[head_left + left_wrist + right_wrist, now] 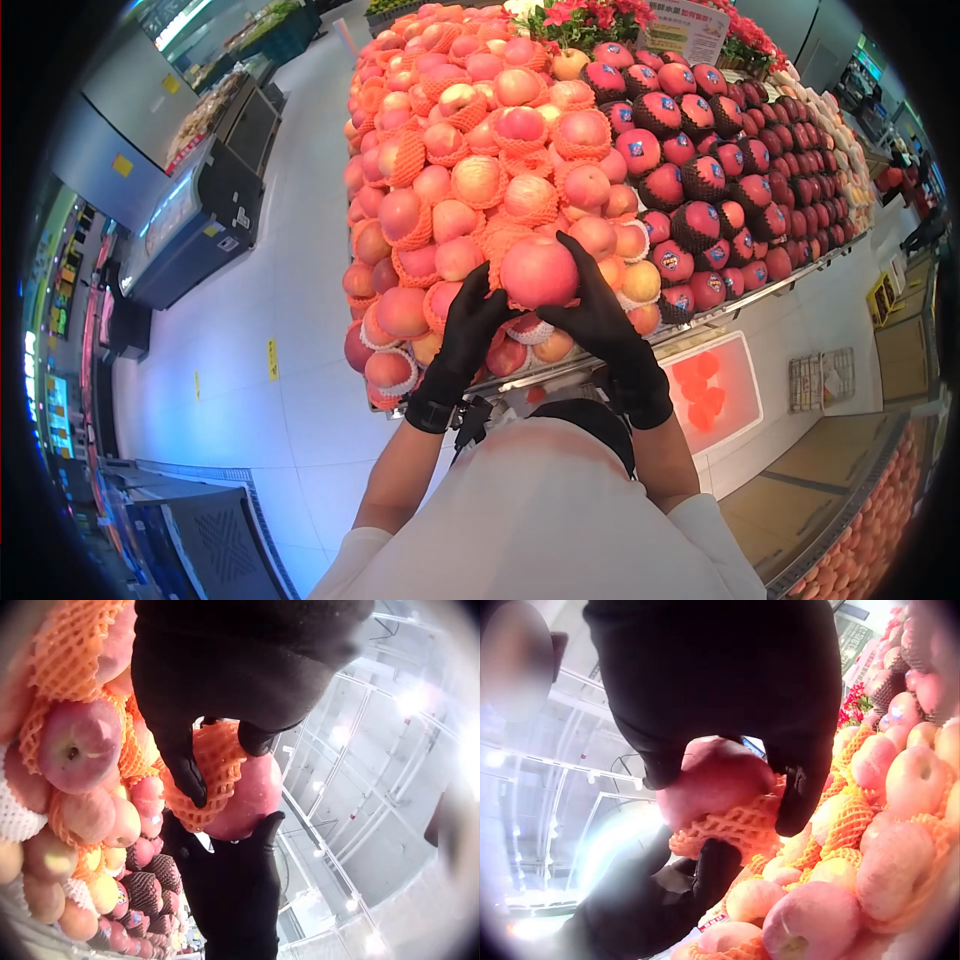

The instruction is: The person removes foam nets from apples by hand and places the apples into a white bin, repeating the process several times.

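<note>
A large red apple (540, 270) is held between both black-gloved hands, above the front of the apple pile. My left hand (468, 330) grips one side, its fingers and thumb curled about the fruit. From the opposite side my right hand (600, 315) grips it, thumb at the lower edge and fingers along the far side. An orange foam net (217, 769) sleeves part of the apple, and the left fingers press on it. In the right wrist view the bare red skin (712, 780) faces the right palm, with the net (739, 829) on the far side.
Netted apples (400, 215) are heaped around the hands. Dark red apples in black nets (695, 225) fill the stand's right side. Red flowers (600, 15) and a sign (685, 30) stand behind. Below the stand's edge sits a white bin (740, 395) with orange nets inside.
</note>
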Motion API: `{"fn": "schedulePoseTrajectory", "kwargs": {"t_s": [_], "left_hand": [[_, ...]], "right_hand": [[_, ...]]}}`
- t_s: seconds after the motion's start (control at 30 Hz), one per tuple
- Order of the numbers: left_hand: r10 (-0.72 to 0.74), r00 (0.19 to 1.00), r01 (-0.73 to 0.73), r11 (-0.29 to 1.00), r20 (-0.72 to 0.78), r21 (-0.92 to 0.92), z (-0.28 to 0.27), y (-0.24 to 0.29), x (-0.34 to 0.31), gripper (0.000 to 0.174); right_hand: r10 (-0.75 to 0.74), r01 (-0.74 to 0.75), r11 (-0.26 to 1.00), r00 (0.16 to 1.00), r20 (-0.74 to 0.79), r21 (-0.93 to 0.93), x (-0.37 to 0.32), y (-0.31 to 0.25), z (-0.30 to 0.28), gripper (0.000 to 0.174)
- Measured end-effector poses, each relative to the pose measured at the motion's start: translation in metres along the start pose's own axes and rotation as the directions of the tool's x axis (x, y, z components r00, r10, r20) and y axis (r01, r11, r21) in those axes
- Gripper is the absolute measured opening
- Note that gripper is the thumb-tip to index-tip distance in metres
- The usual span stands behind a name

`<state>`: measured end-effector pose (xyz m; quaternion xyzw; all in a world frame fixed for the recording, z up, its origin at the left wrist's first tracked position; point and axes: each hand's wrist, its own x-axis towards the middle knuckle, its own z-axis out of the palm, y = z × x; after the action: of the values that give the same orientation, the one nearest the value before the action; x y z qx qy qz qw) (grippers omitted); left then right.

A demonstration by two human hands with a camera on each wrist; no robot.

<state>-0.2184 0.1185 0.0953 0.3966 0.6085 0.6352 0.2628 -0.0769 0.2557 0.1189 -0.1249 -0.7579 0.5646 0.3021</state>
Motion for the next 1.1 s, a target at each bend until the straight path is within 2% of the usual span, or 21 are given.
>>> {"fn": "schedulePoseTrajectory", "kwargs": {"t_s": [0.03,0.1,0.2,0.3,0.4,0.5,0.6,0.8,1.0,1.1], "left_hand": [[-0.013,1.0,0.012,0.999,-0.024,-0.041,0.003,0.002,-0.001,0.048],[-0.135,0.99,0.113,0.945,-0.049,-0.308,0.008,0.006,-0.003,0.053],[-0.125,0.992,0.112,0.943,-0.023,-0.314,0.005,0.012,-0.003,0.055],[-0.105,0.994,0.094,0.958,-0.027,-0.27,-0.002,-0.003,-0.003,0.058],[-0.102,0.995,0.1,0.987,-0.009,-0.123,-0.006,-0.001,-0.006,0.063],[-0.151,0.988,0.153,0.974,0.029,-0.165,-0.008,0.0,-0.008,0.064],[-0.196,0.981,0.189,0.953,-0.005,-0.236,-0.003,0.019,-0.011,0.061],[-0.145,0.985,0.139,0.988,-0.089,-0.074,-0.001,0.004,-0.005,0.052],[-0.253,0.958,0.21,0.939,-0.136,-0.271,-0.001,0.007,-0.002,0.039],[-0.26,0.957,0.22,0.94,-0.128,-0.263,-0.005,0.001,-0.001,0.033]], "right_hand": [[-0.009,0.009,1.0,1.0,-0.015,0.0,0.001,-0.001,0.002,0.082],[-0.027,0.027,1.0,0.999,-0.046,-0.001,0.002,-0.005,0.006,0.086],[-0.029,0.027,0.999,0.996,-0.079,-0.03,0.001,-0.007,0.011,0.093],[-0.187,0.17,0.972,0.978,-0.093,-0.161,-0.001,-0.003,0.013,0.087],[-0.248,0.216,0.935,0.965,-0.084,-0.283,-0.003,-0.001,0.011,0.087],[-0.274,0.234,0.924,0.957,-0.097,-0.302,-0.002,-0.004,0.01,0.086],[-0.319,0.271,0.905,0.942,-0.101,-0.328,-0.001,0.0,0.011,0.087],[-0.278,0.235,0.925,0.955,-0.107,-0.298,-0.004,0.008,0.014,0.09],[-0.162,0.15,0.98,0.983,-0.088,-0.133,-0.005,0.0,0.011,0.093],[-0.087,0.083,0.995,0.993,-0.079,-0.051,-0.006,0.004,0.008,0.096]]}}
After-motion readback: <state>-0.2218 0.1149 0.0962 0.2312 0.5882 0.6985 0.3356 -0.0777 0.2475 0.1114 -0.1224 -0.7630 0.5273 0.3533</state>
